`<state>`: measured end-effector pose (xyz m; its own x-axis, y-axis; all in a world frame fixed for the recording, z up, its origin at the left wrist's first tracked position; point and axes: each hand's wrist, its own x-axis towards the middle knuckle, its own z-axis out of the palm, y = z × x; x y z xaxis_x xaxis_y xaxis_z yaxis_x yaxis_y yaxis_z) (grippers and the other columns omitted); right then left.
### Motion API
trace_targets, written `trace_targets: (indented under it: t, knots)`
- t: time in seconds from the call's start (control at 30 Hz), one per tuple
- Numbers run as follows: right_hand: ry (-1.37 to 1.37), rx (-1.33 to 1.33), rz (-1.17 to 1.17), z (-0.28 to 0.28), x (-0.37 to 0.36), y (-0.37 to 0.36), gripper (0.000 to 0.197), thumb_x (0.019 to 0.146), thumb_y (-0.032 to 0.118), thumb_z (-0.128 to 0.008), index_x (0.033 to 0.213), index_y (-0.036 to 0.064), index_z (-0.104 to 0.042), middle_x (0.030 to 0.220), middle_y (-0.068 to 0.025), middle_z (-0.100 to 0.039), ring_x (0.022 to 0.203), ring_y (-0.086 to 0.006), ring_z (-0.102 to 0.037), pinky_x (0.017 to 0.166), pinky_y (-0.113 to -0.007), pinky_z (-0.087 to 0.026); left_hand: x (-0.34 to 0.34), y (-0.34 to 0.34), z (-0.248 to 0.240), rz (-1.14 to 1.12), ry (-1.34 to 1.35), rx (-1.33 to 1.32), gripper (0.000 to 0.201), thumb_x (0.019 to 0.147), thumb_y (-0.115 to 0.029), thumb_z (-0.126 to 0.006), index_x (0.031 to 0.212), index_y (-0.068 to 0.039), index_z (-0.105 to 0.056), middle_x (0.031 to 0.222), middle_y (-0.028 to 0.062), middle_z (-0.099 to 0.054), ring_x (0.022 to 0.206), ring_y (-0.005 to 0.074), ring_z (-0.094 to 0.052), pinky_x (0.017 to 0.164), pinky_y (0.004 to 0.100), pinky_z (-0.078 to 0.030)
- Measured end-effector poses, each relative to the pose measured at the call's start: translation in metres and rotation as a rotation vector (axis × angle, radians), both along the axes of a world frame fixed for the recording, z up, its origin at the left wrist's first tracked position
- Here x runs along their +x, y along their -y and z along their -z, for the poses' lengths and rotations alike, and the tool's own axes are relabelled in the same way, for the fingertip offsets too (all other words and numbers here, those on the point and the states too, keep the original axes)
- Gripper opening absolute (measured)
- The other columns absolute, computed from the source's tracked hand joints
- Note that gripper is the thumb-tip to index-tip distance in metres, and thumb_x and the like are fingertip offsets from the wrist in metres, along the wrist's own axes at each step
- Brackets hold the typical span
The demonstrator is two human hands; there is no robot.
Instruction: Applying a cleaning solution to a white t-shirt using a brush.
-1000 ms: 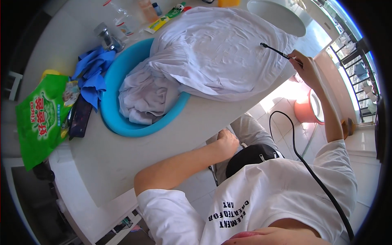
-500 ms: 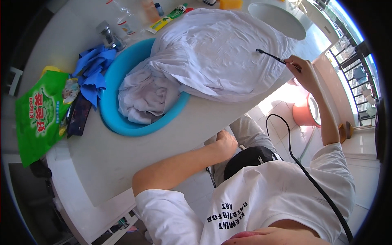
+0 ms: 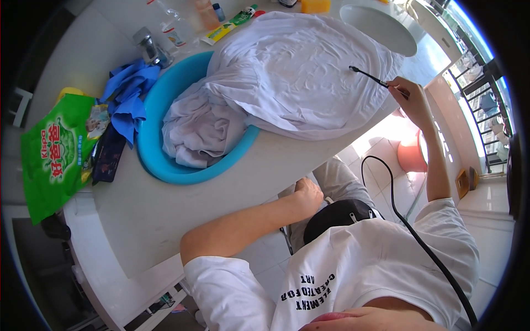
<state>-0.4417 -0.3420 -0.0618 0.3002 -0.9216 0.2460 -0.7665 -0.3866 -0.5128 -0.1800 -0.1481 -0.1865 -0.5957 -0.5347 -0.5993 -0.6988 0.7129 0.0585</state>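
Right hand (image 3: 407, 95) pinches a black toothbrush (image 3: 369, 76).
Its arm (image 3: 438, 160) reaches out toward white cloth (image 3: 298, 71) on the counter (image 3: 143, 220) and in a blue basin (image 3: 185, 175). Left hand (image 3: 307, 196) curls near the lap (image 3: 339, 179); its hold can't be told.

Cloth (image 3: 301, 74) partly in basin (image 3: 179, 175).

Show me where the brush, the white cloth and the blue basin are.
Brush (image 3: 370, 76): head view, on its dark handle.
White cloth (image 3: 298, 71): head view, on the part spread over the counter.
Blue basin (image 3: 189, 176): head view, on its near wall.
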Motion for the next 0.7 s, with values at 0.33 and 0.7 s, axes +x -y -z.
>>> trace_targets:
  t: [0.33,0.7]
  knots:
    - [0.039,0.062,0.051,0.007,-0.023,-0.003,0.013,0.093,0.011,-0.066,0.099,-0.0009,-0.069,0.070,-0.0043,-0.060,0.059,-0.0074,-0.050,0.056,-0.026,-0.041,0.003,0.000,-0.007,-0.025,-0.002,0.025,0.035,0.087,-0.041,-0.070,0.106,-0.012,-0.071,0.109,0.0095,-0.071,0.104,0.0262,-0.068,0.085,0.0410,-0.052]
    - [0.045,0.167,0.020,-0.001,-0.011,0.000,0.014,0.092,0.010,-0.066,0.100,-0.0019,-0.068,0.081,-0.0079,-0.071,0.060,-0.0091,-0.056,0.057,-0.027,-0.045,0.002,0.002,-0.005,-0.031,-0.022,0.031,0.038,0.086,-0.044,-0.070,0.108,-0.012,-0.070,0.110,0.0100,-0.070,0.107,0.0259,-0.067,0.087,0.0421,-0.052]
